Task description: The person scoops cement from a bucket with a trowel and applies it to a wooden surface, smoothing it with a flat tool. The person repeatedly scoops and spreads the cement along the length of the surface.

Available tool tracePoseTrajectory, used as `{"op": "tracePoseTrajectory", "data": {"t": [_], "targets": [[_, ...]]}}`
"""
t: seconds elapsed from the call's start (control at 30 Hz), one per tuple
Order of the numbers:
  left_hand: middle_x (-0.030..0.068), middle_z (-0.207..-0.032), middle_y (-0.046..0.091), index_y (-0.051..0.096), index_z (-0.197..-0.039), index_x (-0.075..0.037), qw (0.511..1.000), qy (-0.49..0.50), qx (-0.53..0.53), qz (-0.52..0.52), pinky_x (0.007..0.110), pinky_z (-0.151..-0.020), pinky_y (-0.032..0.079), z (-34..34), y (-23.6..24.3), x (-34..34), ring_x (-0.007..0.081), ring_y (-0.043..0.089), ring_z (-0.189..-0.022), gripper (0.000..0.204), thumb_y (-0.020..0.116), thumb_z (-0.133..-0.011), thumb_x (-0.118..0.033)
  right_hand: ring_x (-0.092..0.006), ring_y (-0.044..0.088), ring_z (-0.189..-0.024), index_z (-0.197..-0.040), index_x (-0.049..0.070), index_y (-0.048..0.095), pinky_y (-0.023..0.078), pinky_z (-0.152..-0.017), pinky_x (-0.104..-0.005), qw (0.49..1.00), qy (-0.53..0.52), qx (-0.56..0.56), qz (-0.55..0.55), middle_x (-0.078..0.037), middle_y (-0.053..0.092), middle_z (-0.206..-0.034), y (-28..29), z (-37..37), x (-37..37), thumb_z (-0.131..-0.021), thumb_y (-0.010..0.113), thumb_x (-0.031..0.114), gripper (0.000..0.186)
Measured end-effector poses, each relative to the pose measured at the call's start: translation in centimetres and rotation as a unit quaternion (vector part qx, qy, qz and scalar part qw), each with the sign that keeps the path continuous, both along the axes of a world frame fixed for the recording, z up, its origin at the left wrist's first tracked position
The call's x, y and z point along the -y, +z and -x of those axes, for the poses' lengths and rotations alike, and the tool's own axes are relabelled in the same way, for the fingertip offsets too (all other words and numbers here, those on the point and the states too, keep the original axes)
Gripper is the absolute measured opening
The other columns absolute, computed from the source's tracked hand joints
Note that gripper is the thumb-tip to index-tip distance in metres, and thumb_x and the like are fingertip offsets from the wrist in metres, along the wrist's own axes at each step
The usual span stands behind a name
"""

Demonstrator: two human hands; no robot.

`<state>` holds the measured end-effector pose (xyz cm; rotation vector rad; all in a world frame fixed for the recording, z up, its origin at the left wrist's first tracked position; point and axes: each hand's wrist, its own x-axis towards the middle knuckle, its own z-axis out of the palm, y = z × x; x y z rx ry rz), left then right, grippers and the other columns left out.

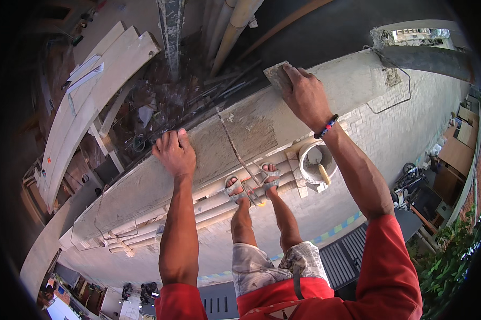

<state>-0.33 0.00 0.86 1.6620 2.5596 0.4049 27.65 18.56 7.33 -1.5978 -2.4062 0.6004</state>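
My right hand (307, 96) is closed on a flat grey plastering float (278, 77), at the far edge of a long concrete beam (326, 80). The underside of the float and the grip are hidden by my fingers. To the left, my left hand (175, 152) curls its fingers over the far edge of the same beam. Between my hands, a darker, rough, damp-looking mortar patch (254, 133) covers part of the beam. A thin bent metal rod (232, 140) crosses the beam there.
My sandalled feet (235, 188) stand on several pale poles (208, 205) high above paved ground (438, 106). A pale bucket (302, 160) with a yellow-handled tool (324, 174) stands right of my feet. Bent wire (409, 85) sticks out at the right; curved boards (85, 106) rise at the left.
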Motion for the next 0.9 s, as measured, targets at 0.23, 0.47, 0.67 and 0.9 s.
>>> {"op": "tracePoseTrajectory", "data": {"t": [0.23, 0.47, 0.67, 0.9], "targets": [[0.0099, -0.091, 0.06, 0.063, -0.086, -0.002, 0.999, -0.014, 0.002, -0.033, 0.049, -0.092, 0.037, -0.7, -0.3, -1.3, 0.0304, 0.054, -0.092, 0.036, 0.048, -0.101, -0.032, -0.0424, 0.066, -0.099, -0.127, 0.001, 0.06, 0.054, -0.087, -0.0452, 1.0, 0.013, -0.012, -0.001, -0.027, 0.068, -0.103, -2.0, 5.5, -8.3, -0.085, 0.063, 0.009, 0.043], [0.0094, -0.095, 0.063, 0.066, -0.091, -0.002, 1.0, 0.006, 0.007, 0.015, 0.048, -0.094, 0.036, 0.0, 0.0, -0.2, 0.0305, 0.054, -0.095, 0.035, 0.05, -0.1, -0.033, -0.0299, 0.072, -0.089, -0.131, 0.003, 0.06, 0.054, -0.081, -0.036, 0.988, -0.045, -0.141, -0.05, -0.021, 0.071, -0.104, 2.1, -4.7, -8.7, -0.089, 0.06, 0.011, 0.043], [0.0088, -0.095, 0.063, 0.065, -0.09, -0.003, 1.0, 0.0, 0.005, -0.017, 0.048, -0.093, 0.037, -0.5, -0.3, -0.6, 0.0297, 0.055, -0.095, 0.033, 0.051, -0.099, -0.031, -0.013, 0.054, -0.07, -0.136, 0.004, 0.057, 0.048, -0.066, -0.0288, 0.987, -0.105, -0.118, 0.007, -0.008, 0.06, -0.079, -0.2, -9.8, -1.9, -0.091, 0.058, 0.006, 0.045], [0.0093, -0.093, 0.062, 0.064, -0.088, -0.004, 1.0, -0.002, 0.001, -0.013, 0.05, -0.092, 0.036, -0.3, -0.7, -0.6, 0.0305, 0.054, -0.093, 0.036, 0.049, -0.1, -0.035, -0.0392, 0.061, -0.088, -0.132, 0.0, 0.055, 0.05, -0.082, -0.0467, 0.988, 0.019, -0.143, 0.061, -0.02, 0.062, -0.101, -0.3, 0.2, 8.0, -0.087, 0.058, 0.002, 0.045]]}}
